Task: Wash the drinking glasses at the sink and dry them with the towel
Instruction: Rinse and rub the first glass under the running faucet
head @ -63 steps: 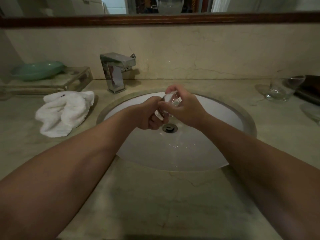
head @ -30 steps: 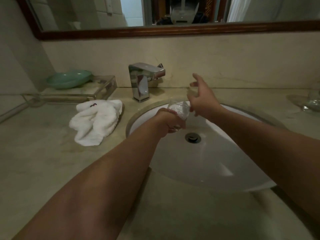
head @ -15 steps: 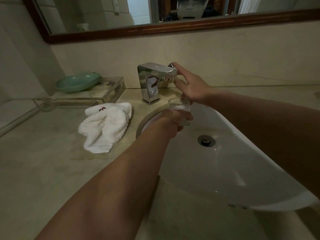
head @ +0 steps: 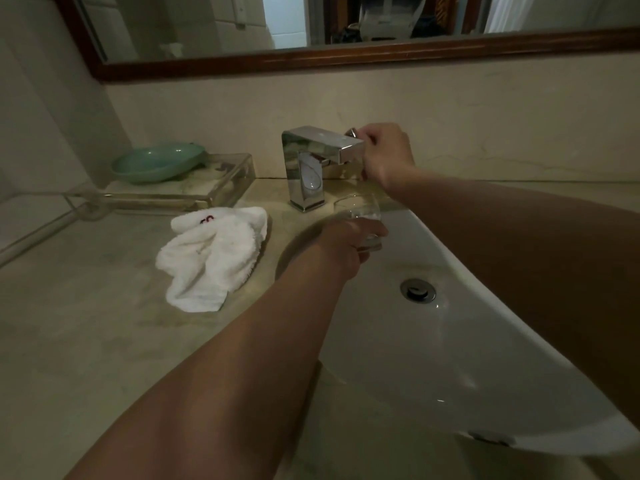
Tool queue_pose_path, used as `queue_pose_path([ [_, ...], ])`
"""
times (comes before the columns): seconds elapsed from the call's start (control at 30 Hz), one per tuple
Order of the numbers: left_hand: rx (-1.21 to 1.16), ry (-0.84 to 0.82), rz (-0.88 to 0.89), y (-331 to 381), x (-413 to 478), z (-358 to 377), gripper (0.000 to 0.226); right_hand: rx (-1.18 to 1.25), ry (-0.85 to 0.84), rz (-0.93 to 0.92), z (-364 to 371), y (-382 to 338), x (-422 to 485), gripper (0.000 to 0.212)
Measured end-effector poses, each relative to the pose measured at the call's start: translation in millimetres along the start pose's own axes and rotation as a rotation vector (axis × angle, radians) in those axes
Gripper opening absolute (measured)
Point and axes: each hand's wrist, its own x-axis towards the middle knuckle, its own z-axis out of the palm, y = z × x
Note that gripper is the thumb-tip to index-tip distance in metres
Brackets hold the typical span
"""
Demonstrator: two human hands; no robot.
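Though dim, one glass [head: 358, 216], one towel [head: 211, 258].

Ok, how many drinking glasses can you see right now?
1: a clear drinking glass gripped by the left hand below the chrome faucet spout. Others may sit outside the frame.

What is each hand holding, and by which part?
The left hand grips the drinking glass round its lower half; the right hand grips the faucet by its handle.

Left hand [head: 349, 242] holds glass [head: 358, 214]; right hand [head: 386, 154] grips faucet [head: 318, 150].
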Motion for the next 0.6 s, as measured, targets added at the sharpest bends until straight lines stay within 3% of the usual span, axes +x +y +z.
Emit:
queue_pose_path([
  [0.13,-0.010,0.002,0.014,-2,4,-2,0.035,0.194,-0.117,0.010,1,-1,-8,0.037],
  [0.27,0.034,0.000,0.018,0,4,-1,0.032,0.175,-0.130,-0.044,6,8,-2,0.026],
  [0.5,0.153,-0.080,0.013,2,1,-5,0.031,0.234,-0.112,0.124,15,14,11,0.031],
  [0.6,0.169,-0.096,0.002,1,1,-12,0.022,0.232,-0.046,0.201,13,4,-3,0.022],
])
